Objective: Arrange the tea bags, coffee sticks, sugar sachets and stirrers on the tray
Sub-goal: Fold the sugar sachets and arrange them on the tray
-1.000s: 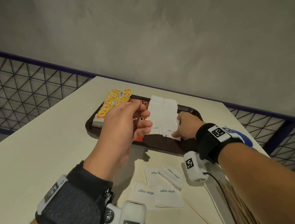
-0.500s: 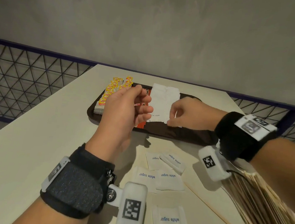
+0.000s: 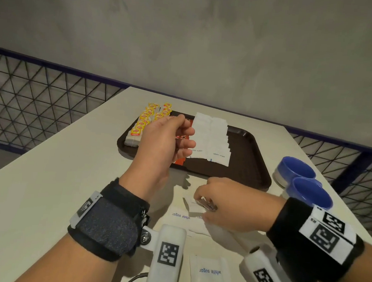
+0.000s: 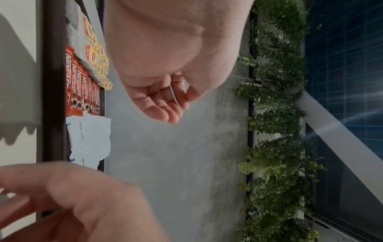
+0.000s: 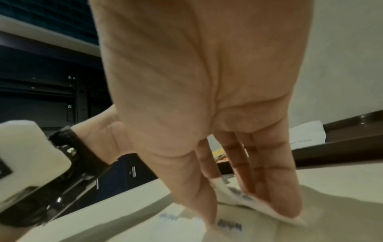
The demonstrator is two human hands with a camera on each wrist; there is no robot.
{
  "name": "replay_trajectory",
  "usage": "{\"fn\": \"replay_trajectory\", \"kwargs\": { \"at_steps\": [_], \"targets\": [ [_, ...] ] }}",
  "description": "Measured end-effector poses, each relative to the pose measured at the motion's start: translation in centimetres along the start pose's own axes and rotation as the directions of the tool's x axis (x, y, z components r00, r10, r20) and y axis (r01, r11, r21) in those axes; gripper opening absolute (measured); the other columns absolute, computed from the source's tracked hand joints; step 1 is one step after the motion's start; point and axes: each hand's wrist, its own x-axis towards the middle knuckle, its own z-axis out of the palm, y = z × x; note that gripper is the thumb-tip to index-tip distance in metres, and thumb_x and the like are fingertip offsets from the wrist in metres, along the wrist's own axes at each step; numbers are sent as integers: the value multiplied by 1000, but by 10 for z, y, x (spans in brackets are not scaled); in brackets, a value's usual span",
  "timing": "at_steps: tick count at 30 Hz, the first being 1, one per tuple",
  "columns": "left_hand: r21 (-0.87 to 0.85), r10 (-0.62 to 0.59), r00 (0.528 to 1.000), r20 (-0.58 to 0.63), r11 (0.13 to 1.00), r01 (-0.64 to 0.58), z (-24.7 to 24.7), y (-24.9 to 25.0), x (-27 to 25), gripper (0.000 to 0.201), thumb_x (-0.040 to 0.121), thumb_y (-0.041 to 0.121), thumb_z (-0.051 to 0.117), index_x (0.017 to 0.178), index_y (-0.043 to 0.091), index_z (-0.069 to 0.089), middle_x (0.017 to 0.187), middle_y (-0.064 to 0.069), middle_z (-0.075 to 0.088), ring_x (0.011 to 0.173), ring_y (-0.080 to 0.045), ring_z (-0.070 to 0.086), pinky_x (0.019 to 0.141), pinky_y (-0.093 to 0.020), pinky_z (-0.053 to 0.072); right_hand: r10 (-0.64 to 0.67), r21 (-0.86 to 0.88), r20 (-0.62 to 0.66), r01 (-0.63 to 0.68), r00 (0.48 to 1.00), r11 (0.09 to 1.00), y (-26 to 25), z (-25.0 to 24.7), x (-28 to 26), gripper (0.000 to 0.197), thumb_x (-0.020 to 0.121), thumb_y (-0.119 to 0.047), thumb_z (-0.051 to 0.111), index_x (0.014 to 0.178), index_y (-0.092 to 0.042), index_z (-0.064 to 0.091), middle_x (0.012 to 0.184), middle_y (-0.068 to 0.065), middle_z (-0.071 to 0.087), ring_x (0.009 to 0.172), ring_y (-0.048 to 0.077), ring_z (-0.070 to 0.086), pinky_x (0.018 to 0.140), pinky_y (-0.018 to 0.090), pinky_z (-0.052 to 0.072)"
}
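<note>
Now you are on the sugar step: your right hand (image 3: 226,205) is down on the loose sachets (image 3: 181,216) lying on the table (image 3: 31,195) at 6 o'clock of the tray (image 3: 252,166), fingers pointing down with a sachet edge lifted between fingertips and thumb. It looks like a light pinch just forming; whether the packet is clear of the table you cannot tell. Your left hand (image 3: 164,143) hovers over the tray's near left part, fingers loosely curled, holding nothing as far as the left wrist view shows.

On the tray, the tea bags (image 3: 146,120) with yellow tags stand in two rows at 9 to 10 o'clock, the red coffee sticks (image 4: 82,85) lie side by side next to them, and the laid sugar (image 3: 211,140) runs in overlapping steps through the middle. The 3 o'clock side of the tray is bare brown plastic, likely kept for stirrers, which are not in view. Two blue cups (image 3: 304,181) sit off the tray at 3 o'clock.

The next move probably calls for lifting one sachet alone and laying it on the near end of the white row. The sachets are thin, flat paper squares, limp and slightly puffed with grain, and they overlap on the table, so a neighbour may drag along. One more sachet (image 3: 210,274) lies closer to you.
</note>
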Motion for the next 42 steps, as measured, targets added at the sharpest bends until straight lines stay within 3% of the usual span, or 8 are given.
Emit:
{"fn": "replay_trajectory", "kwargs": {
  "at_steps": [6,9,12,17,23,32,38,42],
  "targets": [
    [40,-22,1000,22,999,21,-1,-1,3,18,101,23,60,89,14,69,78,-3,72,62,-16,63,56,-27,52,140,352,-203,-61,969,934,10,-9,-8,6,93,-13,58,92,-11,64,85,6,67,79,26,64,72,43,54],
    [135,-38,996,75,990,27,1,-5,3,15,99,27,64,92,15,70,78,2,73,67,-13,64,62,-29,53,284,760,-354,98,891,643,10,-21,-10,35,90,0,64,110,-29,65,102,7,76,94,28,72,85,44,58],
    [226,-60,979,195,974,15,5,-11,-2,22,96,32,68,102,12,71,83,4,75,74,-10,68,73,-36,55,379,916,-387,302,841,263,6,-25,-5,48,89,9,62,124,-23,61,103,8,79,95,25,75,81,41,60],
    [192,-28,979,204,981,-12,5,-18,-6,10,92,14,73,102,13,76,94,-5,78,79,-17,69,66,-32,51,346,923,-371,382,862,38,2,-17,1,42,90,7,65,127,-13,62,105,15,77,94,32,74,83,41,57],
    [98,-58,973,225,994,37,7,-18,-6,4,92,17,72,92,17,76,83,-3,77,63,-10,65,62,-27,48,519,799,-308,513,797,-314,13,-8,-2,33,86,8,65,117,-2,66,110,16,77,104,28,74,94,39,58],
    [176,6,966,260,983,-53,11,-27,-11,33,83,2,80,114,9,72,68,-11,59,58,-20,63,59,-25,56,546,792,-300,524,782,-314,13,-6,-6,22,98,-13,59,113,-4,72,109,17,76,94,26,75,74,36,62],
    [201,48,970,240,975,-98,12,-30,-11,35,79,5,84,112,11,74,71,0,63,66,-16,71,67,-29,61,512,791,-308,515,802,-330,3,-3,-7,26,91,-28,63,104,-12,79,110,17,76,102,28,73,93,45,54],
    [252,90,965,247,955,-154,10,-27,-11,25,79,15,85,104,17,80,75,5,71,70,-12,70,66,-26,58,481,799,-403,556,778,-230,-1,-1,-5,27,92,-9,64,118,-5,71,108,14,77,97,25,75,82,34,62]
  ]
}}
